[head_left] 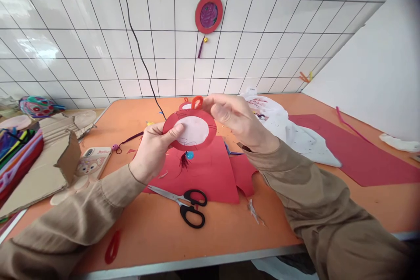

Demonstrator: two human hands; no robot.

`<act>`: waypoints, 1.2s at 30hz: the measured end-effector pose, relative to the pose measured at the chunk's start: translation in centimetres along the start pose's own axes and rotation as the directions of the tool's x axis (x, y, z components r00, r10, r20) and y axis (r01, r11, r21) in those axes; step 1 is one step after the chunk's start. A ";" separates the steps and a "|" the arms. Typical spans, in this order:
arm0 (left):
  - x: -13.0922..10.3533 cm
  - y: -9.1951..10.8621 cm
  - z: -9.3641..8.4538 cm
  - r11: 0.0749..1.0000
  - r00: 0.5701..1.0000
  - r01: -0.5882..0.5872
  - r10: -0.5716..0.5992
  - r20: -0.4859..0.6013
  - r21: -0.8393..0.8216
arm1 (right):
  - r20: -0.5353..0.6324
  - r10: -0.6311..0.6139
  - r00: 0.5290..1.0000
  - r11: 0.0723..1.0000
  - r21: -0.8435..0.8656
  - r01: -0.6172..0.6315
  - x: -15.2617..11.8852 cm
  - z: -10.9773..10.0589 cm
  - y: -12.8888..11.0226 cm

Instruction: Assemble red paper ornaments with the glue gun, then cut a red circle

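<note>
My left hand [151, 146] grips a round ornament [197, 131] with a red ring and a white centre, thumb pressed on its front. An orange-red loop [197, 102] stands up from its top edge. My right hand [232, 116] is beside this loop, fingers loosely bent and thumb apart; whether a fingertip touches the loop is unclear. Just below the ornament show a blue bead [190, 155] and a dark tassel [184, 162]. Scissors [188, 203] with black handles lie partly on red paper [210, 179]. Behind the ornament is a second small disc [186, 106], mostly hidden.
A phone [93, 162] and torn cardboard [49, 162] lie left, near colourful pipe cleaners [18, 157]. At the right are a white plastic bag [295, 140] and red sheet [354, 153]. A red loop [112, 247] lies front left. A finished-looking ornament [209, 14] hangs on the tiled wall.
</note>
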State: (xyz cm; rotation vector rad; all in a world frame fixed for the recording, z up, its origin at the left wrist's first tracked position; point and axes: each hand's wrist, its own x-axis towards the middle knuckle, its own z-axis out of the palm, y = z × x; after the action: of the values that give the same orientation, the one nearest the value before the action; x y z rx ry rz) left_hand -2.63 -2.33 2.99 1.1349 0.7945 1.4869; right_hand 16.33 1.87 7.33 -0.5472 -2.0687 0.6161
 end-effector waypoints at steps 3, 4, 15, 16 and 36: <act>0.2 -0.6 -0.3 0.998 0.998 -0.061 0.061 -0.014 -0.030 | 0.043 0.102 0.994 0.995 0.001 -0.102 0.0 0.2 -0.2; 0.3 -0.7 -0.4 0.996 0.997 -0.082 0.082 -0.008 -0.026 | 0.032 0.113 0.993 0.993 -0.050 -0.111 -0.1 0.3 -0.2; 0.3 0.0 -1.2 0.918 0.948 -0.319 0.309 0.077 0.237 | 0.005 -0.061 0.998 0.960 -0.273 0.060 -0.6 0.8 -0.4; 0.4 0.0 -1.3 0.909 0.943 -0.332 0.326 0.067 0.252 | -0.001 -0.086 0.996 0.960 -0.267 0.082 -0.6 0.8 -0.3; 0.5 0.4 -0.5 0.990 0.988 -0.121 0.113 -0.106 -0.073 | -0.196 -0.540 0.818 0.741 -0.572 0.352 -0.8 2.4 -0.2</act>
State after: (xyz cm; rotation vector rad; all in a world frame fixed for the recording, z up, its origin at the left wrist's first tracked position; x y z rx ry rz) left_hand -3.23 -1.91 3.35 1.0690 0.7416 1.6710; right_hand 14.66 0.70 5.74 -0.3779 -1.9005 -0.3309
